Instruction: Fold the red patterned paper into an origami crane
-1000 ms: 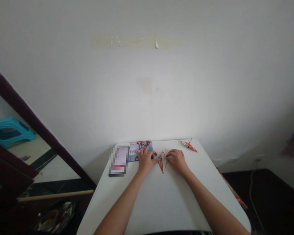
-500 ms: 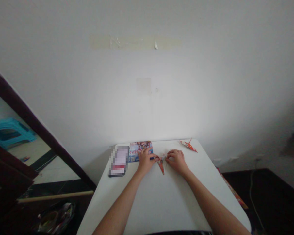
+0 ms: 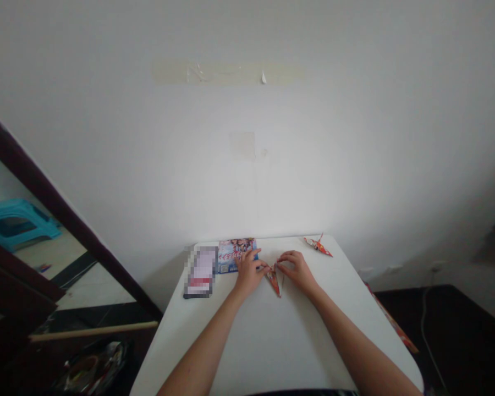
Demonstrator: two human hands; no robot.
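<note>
Between my hands is a small piece of folded origami paper (image 3: 274, 283), orange-red with a pale pattern, its long point toward me. My left hand (image 3: 248, 272) pinches its left upper part between thumb and finger, the other fingers spread over a printed leaflet (image 3: 226, 258). My right hand (image 3: 296, 269) has its thumb and fingertips closed on the paper's upper right side; the exact fold under them is too small to make out. Further back on the right lies a folded paper crane (image 3: 318, 246) in the same orange-red pattern.
A phone (image 3: 201, 272), blurred out, rests at the left of the white table (image 3: 272, 352). The wall (image 3: 247, 192) stands right behind the table. On the left are a dark-framed mirror (image 3: 72, 220) showing a blue stool (image 3: 18, 223), and a dark bag (image 3: 94, 368) below.
My right hand has shifted slightly left, its fingertips closing in on the folded paper. The paper's long point has swung a little to the right and toward me.
</note>
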